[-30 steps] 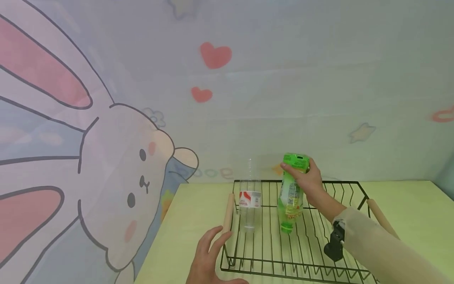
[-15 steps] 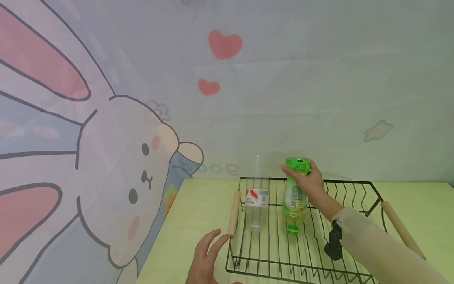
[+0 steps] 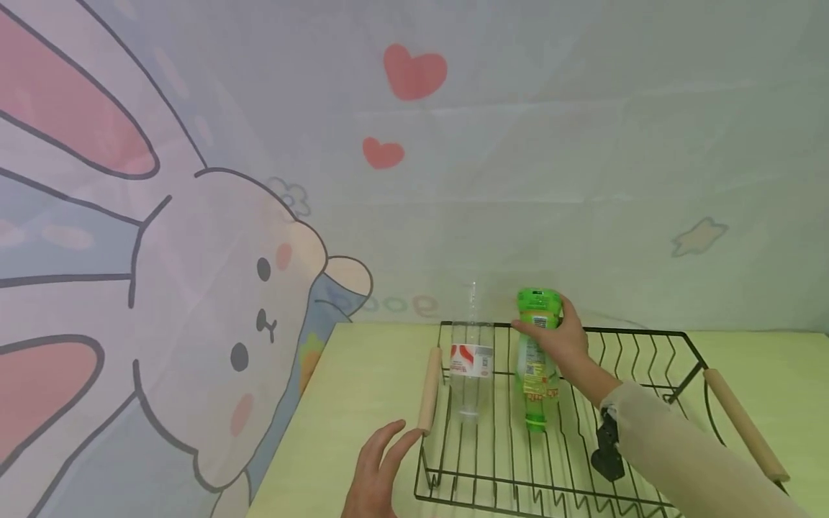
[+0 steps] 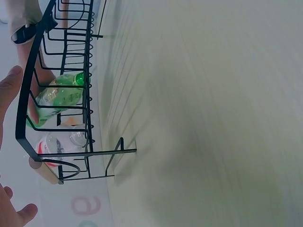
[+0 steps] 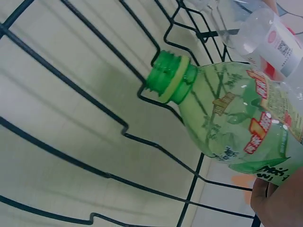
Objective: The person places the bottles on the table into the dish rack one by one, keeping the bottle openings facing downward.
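My right hand (image 3: 565, 337) grips a green plastic bottle (image 3: 537, 360) near its base. The bottle is upside down, and in the right wrist view its uncapped green neck (image 5: 171, 77) points at the rack's wires. A clear plastic bottle (image 3: 471, 381) with a red and white label stands neck-down in the rack, left of the green one. Beneath both is a black wire dish rack (image 3: 518, 482). My left hand (image 3: 378, 471), fingers spread and relaxed, is by the rack's left wooden handle (image 3: 430, 392); whether a fingertip touches it I cannot tell.
A second wooden handle (image 3: 745, 424) runs along the rack's right side. The rack stands on a pale green table (image 3: 363, 374), close to a wall cloth (image 3: 550, 158) printed with a rabbit and hearts.
The green bottle has gone from slightly tilted to more upright in my right hand. The view has shifted a little, and my left hand stays by the left handle.
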Tool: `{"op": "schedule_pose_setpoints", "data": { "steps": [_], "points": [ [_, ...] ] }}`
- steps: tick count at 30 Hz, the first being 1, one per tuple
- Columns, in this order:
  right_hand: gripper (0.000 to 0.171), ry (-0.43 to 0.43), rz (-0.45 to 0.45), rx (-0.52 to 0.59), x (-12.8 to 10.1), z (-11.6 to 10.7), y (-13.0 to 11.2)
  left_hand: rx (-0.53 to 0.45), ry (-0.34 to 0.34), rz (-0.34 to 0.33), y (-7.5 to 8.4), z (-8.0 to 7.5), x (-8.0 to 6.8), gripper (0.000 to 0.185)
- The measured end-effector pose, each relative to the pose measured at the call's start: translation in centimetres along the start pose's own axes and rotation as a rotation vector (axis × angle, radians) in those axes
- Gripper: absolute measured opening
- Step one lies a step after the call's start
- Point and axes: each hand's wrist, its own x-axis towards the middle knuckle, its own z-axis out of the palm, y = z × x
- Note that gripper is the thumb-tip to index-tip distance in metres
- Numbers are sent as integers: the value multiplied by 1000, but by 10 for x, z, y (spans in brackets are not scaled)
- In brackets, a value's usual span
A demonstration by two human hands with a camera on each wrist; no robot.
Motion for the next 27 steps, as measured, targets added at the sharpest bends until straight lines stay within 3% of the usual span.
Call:
{"op": "schedule_pose_setpoints", "data": {
  "steps": [14, 27],
  "points": [
    [110, 40, -104, -147, -5, 7, 10, -17, 55, 30, 3, 5, 2, 86],
    [114, 48, -83, -161, -8, 6, 8, -32, 42, 5, 7, 3, 4, 82]
  ]
}}
